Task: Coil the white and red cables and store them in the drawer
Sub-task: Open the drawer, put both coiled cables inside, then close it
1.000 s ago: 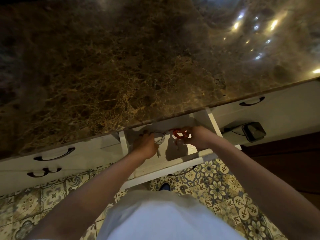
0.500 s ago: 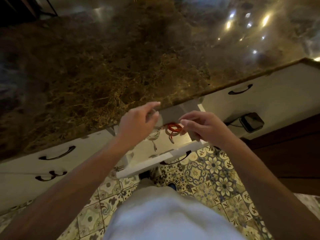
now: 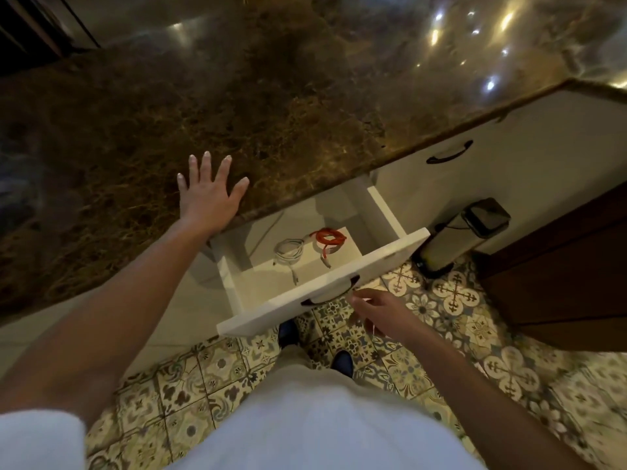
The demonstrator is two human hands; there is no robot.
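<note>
The countertop (image 3: 237,106) is hiding the open drawer's (image 3: 325,301) back. Inside, mid-frame, the coiled white cable (image 3: 289,250) and red cable (image 3: 329,237) are lying side by side. The left hand (image 3: 207,195) is resting spread on the marble; the right hand (image 3: 381,308) is hovering loosely curled, empty, by the handle (image 3: 330,293).

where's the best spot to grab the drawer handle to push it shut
Take the handle at its middle, from below and in front, where the right hand hovers. It is a dark bow standing off the drawer front, so fingers can likely hook under the arch; a centred grip should push evenly. The white cable and red cable lie inside.
</note>
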